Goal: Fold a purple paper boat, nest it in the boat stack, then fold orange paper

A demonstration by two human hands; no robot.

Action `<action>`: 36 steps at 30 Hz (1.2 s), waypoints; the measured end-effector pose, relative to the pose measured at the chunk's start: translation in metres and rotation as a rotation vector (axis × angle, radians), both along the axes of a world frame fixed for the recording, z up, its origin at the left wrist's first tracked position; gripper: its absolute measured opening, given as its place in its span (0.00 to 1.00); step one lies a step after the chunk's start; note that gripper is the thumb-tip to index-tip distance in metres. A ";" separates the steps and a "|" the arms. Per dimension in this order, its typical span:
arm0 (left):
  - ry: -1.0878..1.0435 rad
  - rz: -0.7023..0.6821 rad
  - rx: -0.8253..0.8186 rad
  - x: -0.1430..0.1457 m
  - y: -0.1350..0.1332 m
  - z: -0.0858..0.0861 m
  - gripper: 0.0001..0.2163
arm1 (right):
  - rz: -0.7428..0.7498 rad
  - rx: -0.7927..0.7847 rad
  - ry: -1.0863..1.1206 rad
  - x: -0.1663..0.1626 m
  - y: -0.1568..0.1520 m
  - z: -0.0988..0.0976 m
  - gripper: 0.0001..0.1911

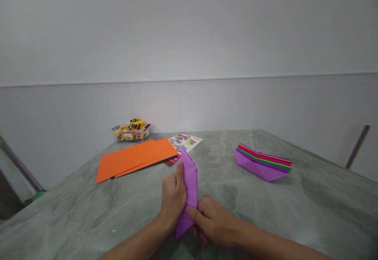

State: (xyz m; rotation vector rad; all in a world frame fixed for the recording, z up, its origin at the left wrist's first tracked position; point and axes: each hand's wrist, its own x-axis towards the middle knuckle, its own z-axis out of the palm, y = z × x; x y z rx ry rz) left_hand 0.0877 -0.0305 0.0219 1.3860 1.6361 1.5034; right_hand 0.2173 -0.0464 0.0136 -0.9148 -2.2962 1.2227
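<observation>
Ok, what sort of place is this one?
Likely an indoor craft spot by a pale wall; the wider room isn't shown. Signs: orange sheets on the grey marbled tabletop, a folded purple piece being held, and a striped purple one to the right.

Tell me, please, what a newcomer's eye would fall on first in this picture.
Probably the folded purple paper, held in the left hand and right hand at the front centre. Next might come the orange sheets farther back on the left, and the rainbow-striped purple piece on the right.

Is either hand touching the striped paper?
No, the striped paper rests on the table apart from the left hand and right hand.
</observation>
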 end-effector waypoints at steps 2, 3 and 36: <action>-0.038 -0.028 -0.016 0.001 0.000 0.000 0.29 | 0.006 0.083 -0.034 0.001 -0.002 0.004 0.27; -0.068 -0.053 -0.035 0.002 0.000 0.001 0.29 | 0.027 0.135 -0.046 0.002 -0.003 0.006 0.27; -0.021 -0.330 0.033 -0.006 0.003 -0.011 0.24 | -0.136 -0.205 0.249 0.011 0.033 -0.020 0.30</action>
